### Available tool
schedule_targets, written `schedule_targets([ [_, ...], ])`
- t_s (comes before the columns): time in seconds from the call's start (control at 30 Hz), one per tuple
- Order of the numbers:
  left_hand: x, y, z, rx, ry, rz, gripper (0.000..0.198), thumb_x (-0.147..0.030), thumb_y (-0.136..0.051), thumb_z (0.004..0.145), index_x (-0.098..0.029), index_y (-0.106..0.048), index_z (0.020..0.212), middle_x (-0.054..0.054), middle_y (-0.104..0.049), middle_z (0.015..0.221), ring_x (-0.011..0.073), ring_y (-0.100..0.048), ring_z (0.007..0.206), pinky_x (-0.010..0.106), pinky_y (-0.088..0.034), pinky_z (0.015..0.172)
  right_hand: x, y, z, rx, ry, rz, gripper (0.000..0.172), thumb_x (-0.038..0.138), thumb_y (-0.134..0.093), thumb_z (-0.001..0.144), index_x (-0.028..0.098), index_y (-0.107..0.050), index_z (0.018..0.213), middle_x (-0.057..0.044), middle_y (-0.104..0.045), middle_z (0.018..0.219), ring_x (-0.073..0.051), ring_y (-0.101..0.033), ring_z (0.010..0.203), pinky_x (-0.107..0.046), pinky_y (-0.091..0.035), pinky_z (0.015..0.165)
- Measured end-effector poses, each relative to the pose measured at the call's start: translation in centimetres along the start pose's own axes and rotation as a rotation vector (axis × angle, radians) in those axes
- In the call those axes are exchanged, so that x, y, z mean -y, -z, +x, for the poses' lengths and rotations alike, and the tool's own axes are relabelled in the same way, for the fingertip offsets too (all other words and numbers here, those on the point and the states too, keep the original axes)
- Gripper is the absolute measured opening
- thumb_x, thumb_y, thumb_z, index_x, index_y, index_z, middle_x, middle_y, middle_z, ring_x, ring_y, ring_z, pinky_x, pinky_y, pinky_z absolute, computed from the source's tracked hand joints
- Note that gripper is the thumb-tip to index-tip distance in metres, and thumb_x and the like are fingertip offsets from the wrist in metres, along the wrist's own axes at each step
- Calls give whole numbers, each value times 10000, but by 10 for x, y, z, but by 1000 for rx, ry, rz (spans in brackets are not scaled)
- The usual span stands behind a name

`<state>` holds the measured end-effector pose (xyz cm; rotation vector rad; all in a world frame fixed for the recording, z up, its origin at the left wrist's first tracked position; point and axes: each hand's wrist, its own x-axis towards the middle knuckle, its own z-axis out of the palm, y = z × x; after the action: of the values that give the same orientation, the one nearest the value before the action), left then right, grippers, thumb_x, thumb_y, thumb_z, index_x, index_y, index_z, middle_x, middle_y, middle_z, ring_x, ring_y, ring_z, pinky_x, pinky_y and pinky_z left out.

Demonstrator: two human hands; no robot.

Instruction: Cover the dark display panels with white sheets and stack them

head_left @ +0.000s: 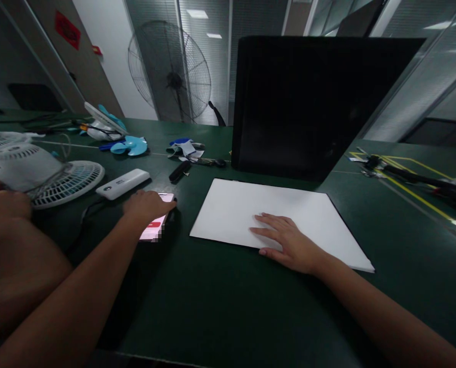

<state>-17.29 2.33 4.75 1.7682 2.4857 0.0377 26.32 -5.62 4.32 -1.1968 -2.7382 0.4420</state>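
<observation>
My right hand [289,240] rests palm down with fingers spread on a flat white rectangular board [231,209]; the board has thin black edges and lies on the table. To the left, my left hand [145,207] reaches over a phone [153,229] with a lit, pinkish screen. Its thumb lies at the phone's right edge and its fingers are at the other side, covering the phone's middle. A white oblong device [123,184] lies just beyond my left hand.
Behind the board rises a large black panel [308,107]. Another person's hand [3,209] is at far left, beside a white fan [24,166]. Blue fan blades [130,145], a black oblong object [180,171] and scraps [187,148] lie farther back on the green table [212,296].
</observation>
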Motion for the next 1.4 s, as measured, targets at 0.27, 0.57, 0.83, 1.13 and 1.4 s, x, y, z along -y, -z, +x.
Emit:
schedule_targets([
  [0.27, 7, 4, 6, 8, 80, 28, 962, -857, -496, 713, -60, -667, 1223, 304, -639, 1263, 481, -612, 1110, 519, -518, 782, 0, -1, 1, -5, -3, 3, 589, 634, -440, 989, 401, -442, 1530, 2, -297, 1657, -314, -241, 1524, -607, -239, 1195],
  [0.57, 8, 15, -14, -8, 11, 21, 987, -867, -328, 842, -25, -588, 1286, 216, -624, 1312, 407, -603, 1153, 430, -495, 843, -2, -3, 1, -24, 7, -14, 567, 616, -424, 1002, 403, -442, 1528, 5, -301, 1655, -318, -266, 1514, -623, -249, 1189],
  [0.83, 12, 7, -2, -13, 69, 25, 977, -862, -466, 789, -37, -584, 1300, 236, -613, 1325, 407, -589, 1164, 456, -499, 844, -3, -4, 0, -24, 15, -14, 591, 636, -416, 998, 372, -461, 1525, -19, -323, 1646, -314, -268, 1513, -601, -265, 1184],
  [1.13, 15, 3, 1, -51, 25, 48, 1085, -903, -409, 781, -44, -500, 1438, 233, -615, 1329, 422, -602, 1113, 472, -510, 799, -5, -2, -1, -34, 18, 19, 595, 642, -435, 988, 375, -470, 1518, -16, -319, 1648, -314, -274, 1509, -590, -243, 1194],
  [1.4, 8, 7, -8, -124, -30, 98, 1006, -848, -445, 812, -54, -522, 1425, 225, -659, 1251, 407, -617, 1061, 491, -523, 794, -7, -2, -1, -27, 24, 9, 603, 641, -441, 987, 374, -457, 1526, -23, -298, 1657, -314, -256, 1518, -602, -222, 1198],
])
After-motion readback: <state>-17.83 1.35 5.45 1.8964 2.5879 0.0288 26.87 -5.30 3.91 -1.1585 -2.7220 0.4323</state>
